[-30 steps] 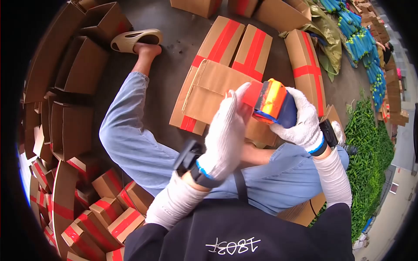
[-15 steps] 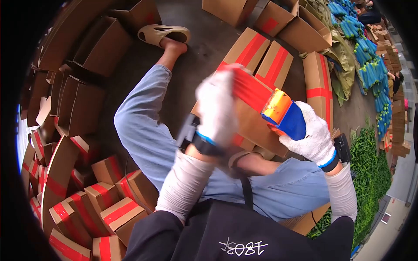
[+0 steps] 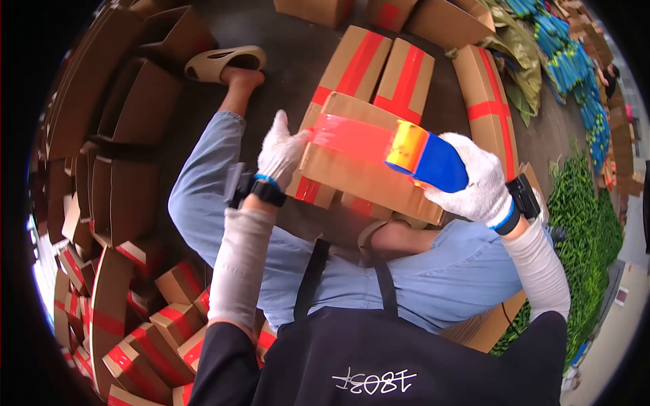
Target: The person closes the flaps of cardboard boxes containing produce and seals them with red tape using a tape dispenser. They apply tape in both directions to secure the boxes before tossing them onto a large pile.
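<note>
In a white glove, my right hand is closed around a tape dispenser with a blue body and an orange-yellow front. From the dispenser a strip of red tape runs left across the top of a cardboard box between my legs. My left hand, gloved too, is at the box's left end. Its fingers point up and apart, and the thumb side is by the tape's end; whether it presses the tape cannot be made out.
Taped boxes lie just beyond, and another taped box stands to the right. Open cartons line the left; small taped boxes are piled at lower left. Green peppers cover the floor at right, near blue bundles.
My left hand has moved left and down, from a blurred, raised position to the box's left end. The tape now stretches along the box top. The whole view has shifted slightly.
</note>
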{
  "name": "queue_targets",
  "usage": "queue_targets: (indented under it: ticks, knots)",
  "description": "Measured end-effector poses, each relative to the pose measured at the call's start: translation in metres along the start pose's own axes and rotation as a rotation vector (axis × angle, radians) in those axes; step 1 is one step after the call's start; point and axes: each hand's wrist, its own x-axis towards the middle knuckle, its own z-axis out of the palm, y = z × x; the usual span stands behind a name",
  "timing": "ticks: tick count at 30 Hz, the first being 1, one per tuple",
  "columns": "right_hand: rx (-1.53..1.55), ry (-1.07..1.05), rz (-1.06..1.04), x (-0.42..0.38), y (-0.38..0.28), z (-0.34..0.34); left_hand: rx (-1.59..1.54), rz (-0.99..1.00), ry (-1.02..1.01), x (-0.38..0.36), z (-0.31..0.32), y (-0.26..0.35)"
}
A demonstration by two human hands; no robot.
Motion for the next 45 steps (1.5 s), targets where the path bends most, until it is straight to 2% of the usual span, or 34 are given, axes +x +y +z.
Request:
queue_targets:
  ticks: [1, 3, 5, 6, 7, 9, 11, 12, 13, 15, 16, 19, 21, 23, 25, 26, 27, 29, 30, 31, 33, 35, 36, 37, 38, 39, 41, 43, 44, 45]
  knots:
    - [0.002, -0.032, -0.011, 0.003, -0.002, -0.002, 0.043, 0.192, 0.027, 0.003, -0.001, 0.011]
    - [0.01, -0.016, -0.013, 0.004, -0.002, -0.003, 0.32, 0.46, -0.161, -0.057, -0.005, 0.114]
    - [-0.019, -0.1, 0.032, 0.007, 0.003, -0.007, 1.01, 0.915, 0.016, -0.057, 0.039, 0.101]
    - [-0.112, -0.217, 0.068, 0.014, 0.002, -0.013, 1.175, 0.843, 0.115, -0.06, 0.052, 0.104]
    - [-0.197, -0.336, 0.107, 0.017, 0.001, -0.021, 1.174, 0.835, 0.118, -0.062, 0.053, 0.108]
    - [-0.082, -0.415, 0.249, -0.008, 0.008, -0.042, 1.115, 0.84, 0.117, -0.056, 0.048, 0.1]
    - [-0.125, -0.423, 0.229, -0.05, 0.024, -0.072, 1.158, 0.901, 0.157, -0.051, 0.043, 0.088]
    - [-0.14, -0.452, 0.317, -0.08, 0.034, -0.087, 1.191, 0.881, 0.123, -0.055, 0.042, 0.091]
    - [-0.013, -0.461, 0.421, -0.117, 0.058, -0.1, 1.219, 0.886, 0.117, -0.056, 0.043, 0.095]
    - [-0.146, -0.368, 0.467, -0.176, 0.097, -0.091, 1.307, 0.892, 0.104, -0.054, 0.043, 0.099]
    - [-0.156, -0.39, 0.476, -0.18, 0.105, -0.08, 1.33, 0.923, 0.108, -0.05, 0.046, 0.098]
    - [-0.08, -0.431, 0.528, -0.154, 0.118, -0.016, 1.37, 0.99, 0.044, -0.055, 0.067, 0.106]
    - [-0.145, -0.525, 0.511, -0.118, 0.123, 0.008, 1.337, 1.025, -0.023, -0.057, 0.09, 0.111]
    - [-0.178, -0.494, 0.356, -0.105, 0.132, 0.015, 1.27, 1.056, -0.029, -0.063, 0.116, 0.116]
    - [-0.261, -0.692, 0.407, -0.083, 0.119, 0.003, 1.272, 1.07, -0.08, -0.073, 0.136, 0.131]
    - [-0.299, -0.815, 0.417, -0.067, 0.11, -0.004, 1.134, 1.177, -0.123, -0.075, 0.141, 0.139]
    - [-0.298, -0.873, 0.453, -0.058, 0.107, -0.005, 1.085, 1.141, -0.226, -0.076, 0.139, 0.144]
    - [-0.012, -1.072, 0.549, -0.046, 0.131, 0.009, 0.973, 1.071, -0.399, -0.069, 0.128, 0.156]
    - [-0.049, -1.001, 0.55, -0.053, 0.126, 0.015, 0.912, 1.118, -0.409, -0.063, 0.119, 0.16]
    - [-0.076, -1.046, 0.522, -0.061, 0.121, 0.023, 0.943, 1.11, -0.356, -0.051, 0.104, 0.156]
    - [-0.066, -0.929, 0.633, -0.091, 0.121, 0.047, 0.993, 0.886, -0.239, -0.017, 0.064, 0.136]
    - [0.016, -0.649, 0.72, -0.117, 0.108, 0.045, 0.853, 0.921, -0.211, -0.007, 0.038, 0.116]
    - [0.207, -0.61, 0.835, -0.12, 0.102, 0.041, 0.79, 0.929, -0.185, -0.004, 0.018, 0.11]
    - [0.428, -0.378, 0.885, -0.127, 0.092, 0.038, 0.787, 0.885, -0.162, -0.015, 0.01, 0.111]
    - [0.877, -0.123, 1.013, -0.134, 0.086, 0.044, 0.848, 0.773, -0.061, -0.022, 0.006, 0.105]
    - [1.052, 0.108, 1.011, -0.133, 0.077, 0.049, 0.895, 0.659, 0.04, -0.024, 0.005, 0.099]
    - [0.938, 0.388, 0.848, -0.123, 0.047, 0.05, 0.868, 0.63, 0.111, -0.023, 0.001, 0.091]
    - [0.445, 0.504, 0.645, -0.113, 0.014, 0.054, 0.789, 0.608, 0.1, -0.04, -0.001, 0.098]
    - [0.205, 0.535, 0.611, -0.105, -0.012, 0.053, 0.76, 0.586, 0.116, -0.05, -0.002, 0.099]
    - [0.069, 0.574, 0.504, -0.107, -0.023, 0.06, 0.725, 0.569, 0.126, -0.059, -0.002, 0.101]
